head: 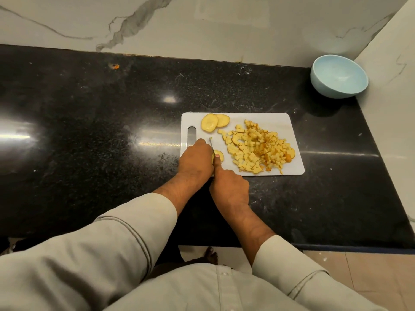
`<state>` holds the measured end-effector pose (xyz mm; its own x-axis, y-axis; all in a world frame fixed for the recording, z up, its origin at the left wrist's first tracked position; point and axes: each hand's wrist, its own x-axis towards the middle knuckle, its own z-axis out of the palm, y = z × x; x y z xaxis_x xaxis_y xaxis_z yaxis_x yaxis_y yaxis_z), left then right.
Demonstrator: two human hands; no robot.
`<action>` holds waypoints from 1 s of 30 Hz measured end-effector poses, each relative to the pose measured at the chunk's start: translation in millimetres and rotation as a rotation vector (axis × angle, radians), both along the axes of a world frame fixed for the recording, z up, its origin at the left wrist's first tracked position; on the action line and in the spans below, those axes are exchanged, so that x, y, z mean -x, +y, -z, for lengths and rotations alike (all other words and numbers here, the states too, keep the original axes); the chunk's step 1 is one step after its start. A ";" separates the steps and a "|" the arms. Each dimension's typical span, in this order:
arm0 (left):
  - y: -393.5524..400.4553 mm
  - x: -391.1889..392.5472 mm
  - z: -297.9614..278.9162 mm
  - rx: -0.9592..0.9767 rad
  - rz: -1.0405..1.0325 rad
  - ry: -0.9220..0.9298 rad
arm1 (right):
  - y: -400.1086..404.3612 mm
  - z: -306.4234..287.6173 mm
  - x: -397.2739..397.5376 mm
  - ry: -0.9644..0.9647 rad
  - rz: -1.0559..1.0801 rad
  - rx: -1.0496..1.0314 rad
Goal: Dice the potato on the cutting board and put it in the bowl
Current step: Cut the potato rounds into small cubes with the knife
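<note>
A heap of small pale yellow diced potato cubes (258,149), some with tan skin, covers the right half of a white rectangular plastic cutting board (276,118) lying on a glossy black speckled stone countertop (89,108). Two round yellow potato slices (214,125) overlap near the board's far left corner, beside its slotted handle. At the board's near left edge, the person's left hand (196,160) is cupped palm-down with fingers curled over a piece of potato that is mostly hidden beneath it; a small rounded slice (220,154) peeks out just to its right. The right hand (229,187) grips the handle of a slim silver-bladed knife (211,143), index finger stretched along its back, the blade running between the two hands and its tip pointing away from the person. A light blue round bowl (339,75) sits well apart in the far right corner, against a white marble-veined wall (202,25). Pale grey shirt sleeves (125,239) cover both forearms
</note>
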<state>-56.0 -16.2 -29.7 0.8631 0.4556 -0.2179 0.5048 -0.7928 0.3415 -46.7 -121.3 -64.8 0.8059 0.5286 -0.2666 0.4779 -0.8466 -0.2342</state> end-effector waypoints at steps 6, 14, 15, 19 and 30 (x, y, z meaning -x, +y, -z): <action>0.7 0.2 2.3 -0.008 -0.017 0.000 | -26.6 -5.6 23.4 -0.034 -0.028 0.100; 1.4 3.7 5.8 0.032 -0.011 -0.015 | -74.8 -9.6 56.2 -0.043 -0.060 0.110; 2.9 5.7 6.1 0.075 -0.031 -0.031 | -77.1 -11.5 56.4 -0.049 -0.047 0.100; 8.0 16.1 9.3 0.171 -0.103 -0.100 | -66.2 -22.6 47.3 -0.090 0.019 0.050; 7.8 14.6 0.8 0.155 -0.108 -0.082 | -5.8 -11.8 11.1 -0.069 -0.041 0.028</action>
<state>-70.6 -8.4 -30.5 0.8291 0.5128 -0.2230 0.5490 -0.6708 0.4986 -57.8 -127.1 -53.0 0.8005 0.5551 -0.2259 0.5270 -0.8315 -0.1759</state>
